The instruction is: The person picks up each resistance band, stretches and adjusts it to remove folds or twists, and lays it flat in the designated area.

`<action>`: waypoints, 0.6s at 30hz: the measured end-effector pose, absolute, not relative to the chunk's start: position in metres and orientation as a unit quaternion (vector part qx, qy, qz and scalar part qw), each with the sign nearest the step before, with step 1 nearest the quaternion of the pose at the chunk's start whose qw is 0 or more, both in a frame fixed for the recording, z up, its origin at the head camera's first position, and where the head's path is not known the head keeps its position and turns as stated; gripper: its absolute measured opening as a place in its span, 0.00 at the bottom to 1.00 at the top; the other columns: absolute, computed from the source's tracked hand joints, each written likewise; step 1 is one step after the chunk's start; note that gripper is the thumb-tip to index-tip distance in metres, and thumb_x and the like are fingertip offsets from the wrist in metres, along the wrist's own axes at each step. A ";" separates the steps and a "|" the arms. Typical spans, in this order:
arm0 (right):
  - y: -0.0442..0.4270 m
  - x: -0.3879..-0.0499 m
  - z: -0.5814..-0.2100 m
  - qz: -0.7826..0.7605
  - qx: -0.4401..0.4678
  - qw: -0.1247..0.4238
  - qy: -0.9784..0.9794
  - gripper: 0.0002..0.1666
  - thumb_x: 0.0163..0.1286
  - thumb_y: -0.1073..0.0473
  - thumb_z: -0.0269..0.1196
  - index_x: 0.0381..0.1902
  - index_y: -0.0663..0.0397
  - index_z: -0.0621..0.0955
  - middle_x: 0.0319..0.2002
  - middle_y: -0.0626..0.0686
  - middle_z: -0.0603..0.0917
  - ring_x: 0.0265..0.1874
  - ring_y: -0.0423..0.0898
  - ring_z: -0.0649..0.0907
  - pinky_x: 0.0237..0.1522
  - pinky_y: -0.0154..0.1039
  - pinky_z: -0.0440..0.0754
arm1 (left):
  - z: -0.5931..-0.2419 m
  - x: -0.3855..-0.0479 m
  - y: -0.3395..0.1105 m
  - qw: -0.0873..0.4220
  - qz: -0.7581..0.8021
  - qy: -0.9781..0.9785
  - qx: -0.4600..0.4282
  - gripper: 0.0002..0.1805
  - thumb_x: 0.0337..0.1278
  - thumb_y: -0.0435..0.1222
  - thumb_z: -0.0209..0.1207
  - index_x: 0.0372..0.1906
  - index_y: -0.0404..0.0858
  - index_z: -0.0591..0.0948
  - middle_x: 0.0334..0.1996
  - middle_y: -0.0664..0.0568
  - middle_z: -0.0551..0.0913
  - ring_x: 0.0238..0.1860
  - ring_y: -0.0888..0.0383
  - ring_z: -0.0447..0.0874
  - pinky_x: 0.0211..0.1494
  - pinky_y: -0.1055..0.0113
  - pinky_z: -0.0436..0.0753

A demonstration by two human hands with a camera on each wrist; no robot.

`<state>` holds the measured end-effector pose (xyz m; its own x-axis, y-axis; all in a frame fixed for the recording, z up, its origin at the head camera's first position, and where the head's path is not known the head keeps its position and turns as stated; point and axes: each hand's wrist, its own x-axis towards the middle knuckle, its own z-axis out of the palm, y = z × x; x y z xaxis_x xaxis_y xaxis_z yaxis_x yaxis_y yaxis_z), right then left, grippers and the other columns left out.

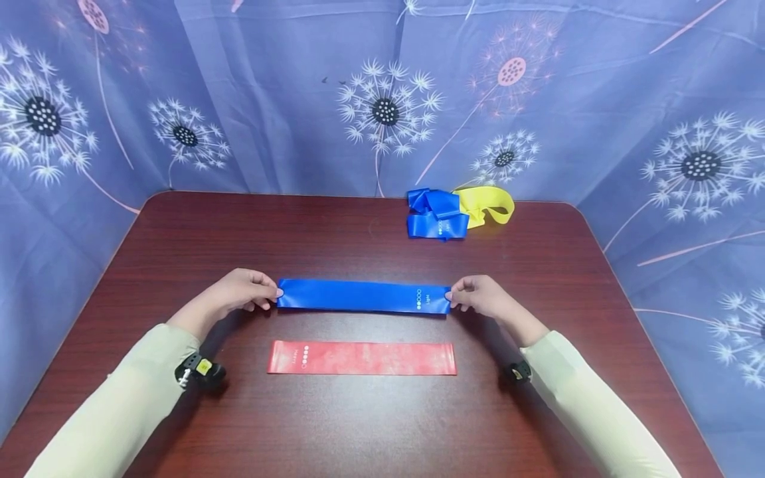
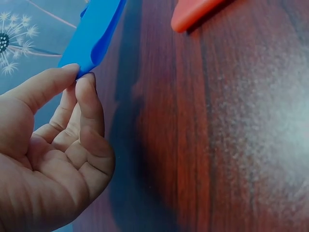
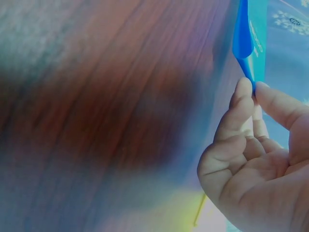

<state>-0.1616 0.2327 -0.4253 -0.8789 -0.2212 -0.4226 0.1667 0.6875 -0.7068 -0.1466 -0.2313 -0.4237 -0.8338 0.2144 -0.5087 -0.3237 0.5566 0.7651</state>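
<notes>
A long blue band point(image 1: 358, 296) with "Light" printed near its right end is stretched out flat between both hands. My left hand point(image 1: 244, 291) pinches its left end between thumb and forefinger; the left wrist view shows the blue band point(image 2: 91, 38) folded in a loop at the fingertips of the left hand point(image 2: 63, 140). At the other end my right hand point(image 1: 481, 296) pinches it, and in the right wrist view the blue band point(image 3: 245, 43) meets the thumb and finger of the right hand point(image 3: 256, 159). Nearer me a red band point(image 1: 370, 358) marked "Heavy" lies flat, parallel to it.
Towards the back of the brown table point(image 1: 358, 425), a bunched blue band point(image 1: 437, 216) lies against a curled yellow band point(image 1: 487, 202). A blue cloth with dandelion prints point(image 1: 287, 99) hangs behind the table and at both sides.
</notes>
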 end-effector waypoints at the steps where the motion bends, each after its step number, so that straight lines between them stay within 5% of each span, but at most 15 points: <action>1: 0.232 -0.161 -0.425 -0.395 -0.017 0.246 0.885 0.13 0.74 0.58 0.62 0.41 0.65 0.84 0.32 0.53 0.89 0.32 0.44 0.82 0.37 0.37 0.77 | -0.423 -0.146 -0.232 0.286 0.470 0.835 -0.032 0.16 0.64 0.40 0.64 0.46 0.30 0.84 0.24 0.64 0.84 0.29 0.66 0.82 0.36 0.67 0.78; 18: 0.230 -0.150 -0.420 -0.384 -0.043 0.250 0.888 0.12 0.73 0.59 0.63 0.39 0.66 0.84 0.33 0.57 0.90 0.29 0.43 0.83 0.38 0.36 0.82 | -0.424 -0.131 -0.236 0.291 0.456 0.841 -0.024 0.14 0.64 0.42 0.65 0.42 0.33 0.85 0.25 0.61 0.85 0.30 0.63 0.82 0.35 0.66 0.76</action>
<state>-0.1497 0.2299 -0.4200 -0.8709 -0.2683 -0.4117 0.1163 0.7014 -0.7032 -0.1313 -0.2364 -0.4244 -0.8295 0.2257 -0.5108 -0.3052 0.5829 0.7531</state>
